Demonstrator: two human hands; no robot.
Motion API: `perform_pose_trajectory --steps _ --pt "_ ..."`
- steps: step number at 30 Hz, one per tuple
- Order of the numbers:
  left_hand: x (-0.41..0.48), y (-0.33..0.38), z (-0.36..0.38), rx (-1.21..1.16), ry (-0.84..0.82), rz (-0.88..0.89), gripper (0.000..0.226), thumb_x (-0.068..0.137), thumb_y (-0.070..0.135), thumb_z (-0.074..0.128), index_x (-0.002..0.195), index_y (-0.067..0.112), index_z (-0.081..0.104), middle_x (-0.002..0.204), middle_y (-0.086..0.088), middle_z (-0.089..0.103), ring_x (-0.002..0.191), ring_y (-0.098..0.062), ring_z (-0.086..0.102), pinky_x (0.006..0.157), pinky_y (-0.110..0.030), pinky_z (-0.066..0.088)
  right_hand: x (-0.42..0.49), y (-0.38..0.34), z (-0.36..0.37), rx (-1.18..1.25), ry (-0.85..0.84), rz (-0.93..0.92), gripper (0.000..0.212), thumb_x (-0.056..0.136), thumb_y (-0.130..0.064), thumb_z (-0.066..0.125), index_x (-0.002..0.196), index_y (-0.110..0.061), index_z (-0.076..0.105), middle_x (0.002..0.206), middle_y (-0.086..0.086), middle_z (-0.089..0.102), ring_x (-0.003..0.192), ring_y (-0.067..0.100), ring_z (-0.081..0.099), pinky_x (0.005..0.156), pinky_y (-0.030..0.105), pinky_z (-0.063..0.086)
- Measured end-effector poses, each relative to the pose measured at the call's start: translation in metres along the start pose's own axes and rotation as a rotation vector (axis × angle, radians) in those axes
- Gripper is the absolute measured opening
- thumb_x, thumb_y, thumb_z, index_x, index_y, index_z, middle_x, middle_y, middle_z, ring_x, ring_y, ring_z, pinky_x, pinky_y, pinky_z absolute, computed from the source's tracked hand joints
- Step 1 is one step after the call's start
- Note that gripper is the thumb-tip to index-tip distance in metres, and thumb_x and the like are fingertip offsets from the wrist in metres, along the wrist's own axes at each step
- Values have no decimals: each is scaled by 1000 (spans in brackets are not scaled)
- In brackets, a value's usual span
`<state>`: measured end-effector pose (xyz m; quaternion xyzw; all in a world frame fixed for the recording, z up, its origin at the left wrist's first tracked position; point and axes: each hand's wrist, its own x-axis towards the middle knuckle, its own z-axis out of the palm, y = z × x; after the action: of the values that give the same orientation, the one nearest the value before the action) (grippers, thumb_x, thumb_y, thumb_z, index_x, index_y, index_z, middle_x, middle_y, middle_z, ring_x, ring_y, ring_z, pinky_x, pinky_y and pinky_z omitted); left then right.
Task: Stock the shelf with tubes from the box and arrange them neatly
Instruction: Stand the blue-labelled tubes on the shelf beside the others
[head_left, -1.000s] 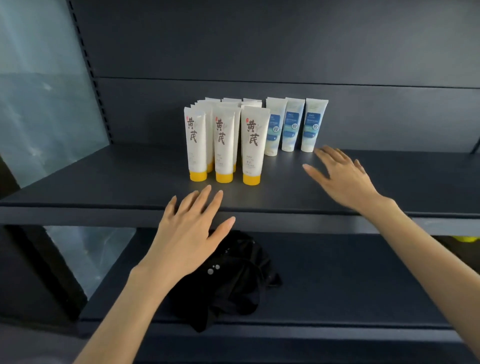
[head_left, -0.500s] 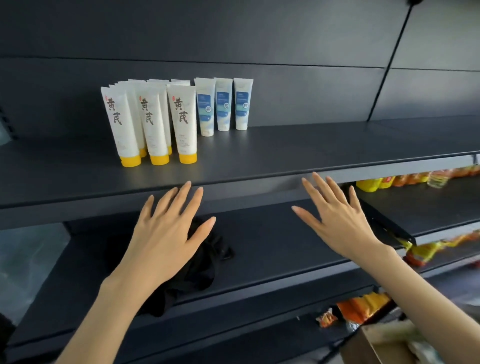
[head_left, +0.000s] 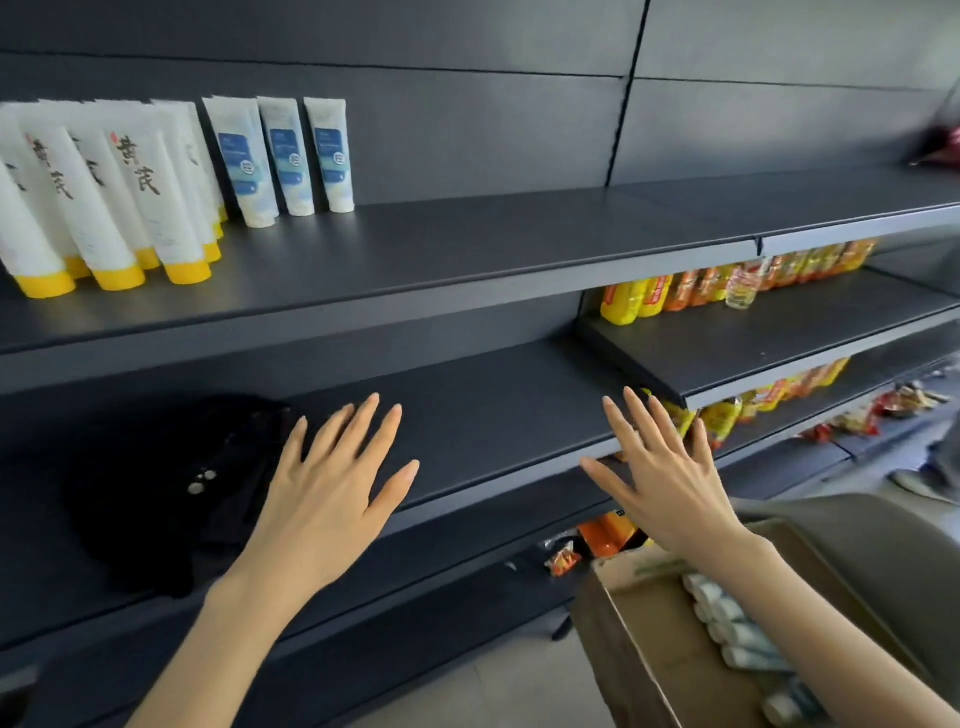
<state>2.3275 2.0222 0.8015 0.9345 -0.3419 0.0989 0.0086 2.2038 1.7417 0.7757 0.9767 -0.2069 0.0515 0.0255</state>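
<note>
Dark grey shelf (head_left: 467, 244) spanned the view, well above and left of the cardboard box (head_left: 623, 649). On it, farthest up-left of the box, stood a block of yellow-capped tubes (head_left: 140, 197) several rows deep. On the block's box-ward side, three blue-label tubes (head_left: 283, 156) stood cap-down in a row near the back panel. More tubes (head_left: 737, 634) lay on their sides inside the box.

We held nothing. Our left hand (head_left: 332, 499) hovered up and left of the box, fingers straight and spread. Our right hand (head_left: 670, 493) hovered just above the box's far corner, also flat and spread. Both were in front of the lower shelf (head_left: 493, 415), touching no tube.

Well left of the box, a black cloth (head_left: 156, 493) lay bunched on that lower shelf. Above and right of the box, yellow and orange packets (head_left: 675, 291) lined a neighbouring shelf.

Step, as we judged it: between placements, heading for the next tube. The next move called for the right hand to drop into the box and curl round one tube. It should then stand it cap-down beside the blue row, on the side toward the box.
</note>
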Motion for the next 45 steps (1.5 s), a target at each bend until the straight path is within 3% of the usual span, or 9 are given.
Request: perform_pose_trajectory --steps 3,6,8,16,20,24,29,33,45 --pt "5 33 15 -23 -28 33 95 79 65 -25 150 20 20 156 -3 24 142 -21 28 114 -49 21 -21 31 9 -22 -30 44 85 76 -74 -9 149 -31 -15 159 -3 -14 147 20 -10 116 51 -3" --pt "12 67 22 -30 -68 64 93 85 64 -18 147 16 32 152 -7 35 137 -25 39 110 -52 28 -40 61 19 -37 -81 83 88 72 -76 -19 147 -29 -21 155 -5 -22 146 23 -13 114 53 -4" --pt "19 89 29 -41 -82 100 94 84 64 -18 147 15 33 152 -7 35 137 -26 39 109 -52 28 -53 81 28 -28 -133 129 85 75 -74 -13 146 -29 -23 157 -2 -21 145 23 -16 114 54 -4" --pt "60 155 77 -67 -181 261 90 73 66 -20 151 27 -1 160 4 2 147 -14 9 117 -43 7 -92 137 63 75 -238 336 77 86 -69 7 149 -31 -15 159 -3 -16 146 22 -13 114 55 -7" --pt "90 175 94 -76 -233 354 85 80 70 -17 151 26 -1 160 3 2 147 -16 8 117 -44 5 -102 150 84 105 -268 475 84 77 -70 -2 150 -30 -13 159 -3 -14 147 21 -11 115 53 -6" --pt "121 194 115 -65 -282 451 72 90 62 2 151 26 -1 161 2 1 147 -17 6 117 -45 4 -105 157 112 129 -289 595 79 84 -70 6 151 -29 -8 160 -3 -11 148 21 -7 116 52 -3" --pt "163 217 149 -44 -351 580 74 86 63 -3 151 26 -3 161 0 0 147 -18 4 117 -45 3 -107 163 149 139 -310 753 76 88 -69 10 151 -29 -5 160 -2 -8 148 22 -3 116 51 -2" --pt "181 240 180 -49 -404 669 68 93 59 7 152 25 -1 161 0 1 147 -18 5 117 -46 2 -109 168 174 164 -351 835 76 91 -67 15 152 -27 -4 161 0 -6 148 23 -2 116 51 1" --pt "211 328 264 -24 -559 876 63 96 56 10 151 28 0 161 2 2 147 -17 5 117 -44 3 -84 220 267 283 -471 947 76 92 -65 21 152 -22 3 161 3 0 148 25 3 115 54 8"
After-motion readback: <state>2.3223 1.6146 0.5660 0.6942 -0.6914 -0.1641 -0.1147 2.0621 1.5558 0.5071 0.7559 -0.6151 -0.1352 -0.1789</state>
